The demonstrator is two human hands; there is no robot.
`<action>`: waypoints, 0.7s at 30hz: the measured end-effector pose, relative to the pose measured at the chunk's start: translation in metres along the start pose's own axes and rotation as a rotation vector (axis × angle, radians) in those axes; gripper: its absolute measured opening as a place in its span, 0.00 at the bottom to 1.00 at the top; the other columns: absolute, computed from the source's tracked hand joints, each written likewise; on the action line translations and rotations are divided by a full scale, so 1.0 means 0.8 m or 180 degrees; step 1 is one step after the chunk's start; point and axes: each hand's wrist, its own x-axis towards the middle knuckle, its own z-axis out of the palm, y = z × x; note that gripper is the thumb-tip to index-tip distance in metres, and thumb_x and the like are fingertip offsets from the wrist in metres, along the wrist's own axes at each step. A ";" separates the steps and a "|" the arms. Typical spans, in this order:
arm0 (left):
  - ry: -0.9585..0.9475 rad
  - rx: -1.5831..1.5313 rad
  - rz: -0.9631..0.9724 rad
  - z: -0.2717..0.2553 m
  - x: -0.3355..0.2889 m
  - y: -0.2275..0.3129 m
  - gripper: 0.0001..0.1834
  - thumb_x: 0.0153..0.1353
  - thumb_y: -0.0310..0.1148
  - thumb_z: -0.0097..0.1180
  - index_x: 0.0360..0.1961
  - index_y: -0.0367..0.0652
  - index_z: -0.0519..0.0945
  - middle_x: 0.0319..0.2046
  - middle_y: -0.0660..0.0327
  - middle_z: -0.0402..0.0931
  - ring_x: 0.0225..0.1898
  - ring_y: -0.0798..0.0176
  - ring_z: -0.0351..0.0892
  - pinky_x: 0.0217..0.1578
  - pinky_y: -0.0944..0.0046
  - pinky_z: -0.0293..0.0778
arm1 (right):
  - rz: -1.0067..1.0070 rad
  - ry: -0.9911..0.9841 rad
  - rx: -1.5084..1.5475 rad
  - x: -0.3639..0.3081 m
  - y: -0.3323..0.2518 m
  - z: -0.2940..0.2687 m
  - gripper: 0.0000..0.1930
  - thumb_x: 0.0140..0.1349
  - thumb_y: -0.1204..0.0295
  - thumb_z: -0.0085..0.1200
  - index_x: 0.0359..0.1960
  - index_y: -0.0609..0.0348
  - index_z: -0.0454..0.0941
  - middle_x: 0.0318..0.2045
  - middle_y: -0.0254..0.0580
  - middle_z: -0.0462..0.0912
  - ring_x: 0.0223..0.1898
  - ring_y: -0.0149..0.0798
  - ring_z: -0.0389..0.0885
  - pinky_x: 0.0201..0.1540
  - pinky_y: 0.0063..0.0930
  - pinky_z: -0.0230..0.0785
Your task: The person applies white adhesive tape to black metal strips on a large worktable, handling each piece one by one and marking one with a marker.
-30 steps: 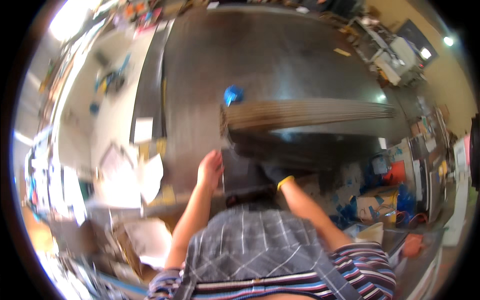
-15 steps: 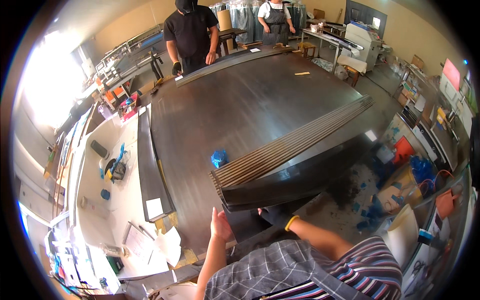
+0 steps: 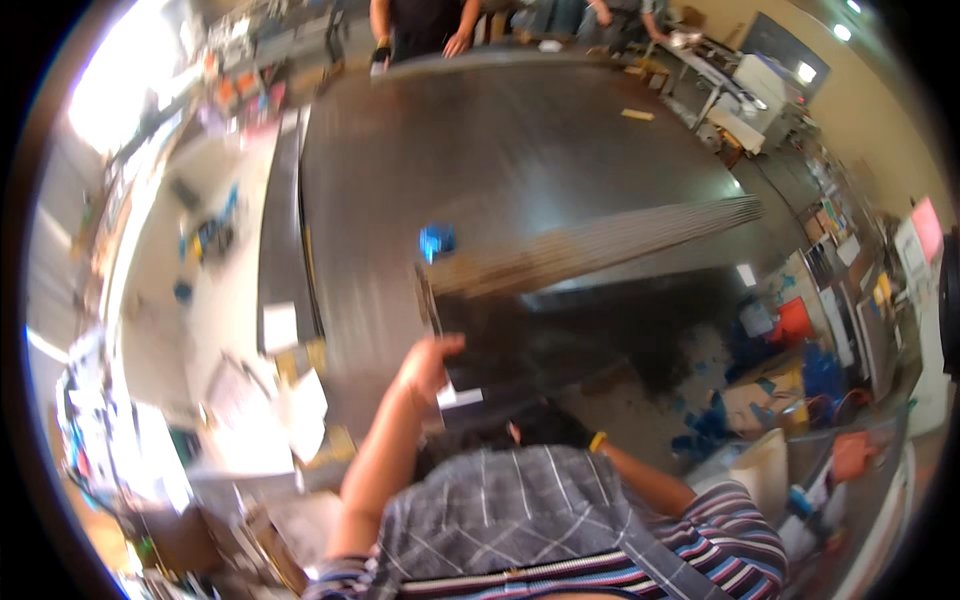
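A stack of long, thin, brownish ribbed strips (image 3: 580, 252) lies slantwise across the large dark table (image 3: 430, 140). On its near side is a glossy black sheet (image 3: 600, 325). My left hand (image 3: 428, 365), smeared by motion, is beside the stack's left end with a finger stretched to the right; contact with the sheet is unclear. Close to my body, my right hand (image 3: 548, 425) wears a black glove with a yellow cuff; a bare fingertip shows. Its other fingers blend into the dark background, so any grip is hidden. A crumpled blue piece (image 3: 437, 242) rests just beyond the strips.
Long dark strips (image 3: 283, 210) line the table's left side, beside a white surface (image 3: 235, 330) with papers and tools. Across the table stand two people; one's gloved hand (image 3: 381, 55) is at the far edge. Blue scraps and a red container (image 3: 792, 320) are at right.
My left hand has moved up beside the stack's end, its finger now pointing right. My gloved right hand now appears lower, apart from the sheet's near edge. The whole view has shifted and blurred.
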 end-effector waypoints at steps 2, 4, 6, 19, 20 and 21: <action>-0.0570 -0.0035 0.0118 0.039 -0.014 0.030 0.13 0.62 0.26 0.46 0.45 0.29 0.75 0.39 0.50 0.80 0.41 0.55 0.82 0.45 0.59 0.79 | 0.0177 0.0413 -0.0623 -0.001 -0.017 0.004 0.11 0.59 0.61 0.50 0.26 0.55 0.75 0.28 0.44 0.80 0.31 0.47 0.78 0.36 0.50 0.67; -0.0938 -0.0083 0.0313 0.057 -0.018 0.039 0.13 0.63 0.26 0.45 0.44 0.27 0.74 0.35 0.50 0.81 0.32 0.57 0.84 0.32 0.62 0.83 | -0.0825 0.1214 -0.0827 0.031 -0.035 -0.029 0.09 0.61 0.68 0.50 0.26 0.58 0.75 0.28 0.48 0.79 0.29 0.51 0.77 0.32 0.42 0.69; -0.1002 0.0155 0.0442 0.073 -0.025 0.052 0.13 0.63 0.27 0.45 0.43 0.26 0.74 0.34 0.51 0.81 0.29 0.57 0.84 0.27 0.64 0.83 | 0.0948 0.0662 0.0260 0.064 -0.037 -0.039 0.10 0.61 0.67 0.51 0.30 0.61 0.77 0.31 0.50 0.80 0.32 0.53 0.77 0.35 0.43 0.70; -0.0915 0.0539 0.0318 0.090 -0.028 0.076 0.12 0.62 0.29 0.48 0.41 0.28 0.75 0.30 0.52 0.81 0.25 0.60 0.83 0.24 0.66 0.82 | 0.0807 0.1855 0.0197 0.163 0.003 -0.032 0.17 0.60 0.65 0.50 0.49 0.58 0.75 0.48 0.52 0.78 0.50 0.50 0.76 0.53 0.37 0.68; -0.0902 0.0543 0.0323 0.087 -0.026 0.075 0.12 0.62 0.29 0.48 0.40 0.28 0.75 0.30 0.52 0.81 0.25 0.60 0.83 0.23 0.66 0.82 | 0.0741 0.1782 0.0198 0.161 -0.001 -0.036 0.18 0.57 0.69 0.51 0.51 0.58 0.73 0.48 0.52 0.77 0.50 0.51 0.75 0.54 0.37 0.67; -0.0902 0.0552 0.0323 0.083 -0.023 0.074 0.12 0.62 0.29 0.48 0.40 0.29 0.76 0.29 0.52 0.81 0.25 0.60 0.83 0.23 0.66 0.82 | 0.0640 0.1719 0.0082 0.159 0.003 -0.036 0.18 0.57 0.69 0.51 0.51 0.58 0.73 0.48 0.52 0.77 0.50 0.51 0.75 0.54 0.38 0.67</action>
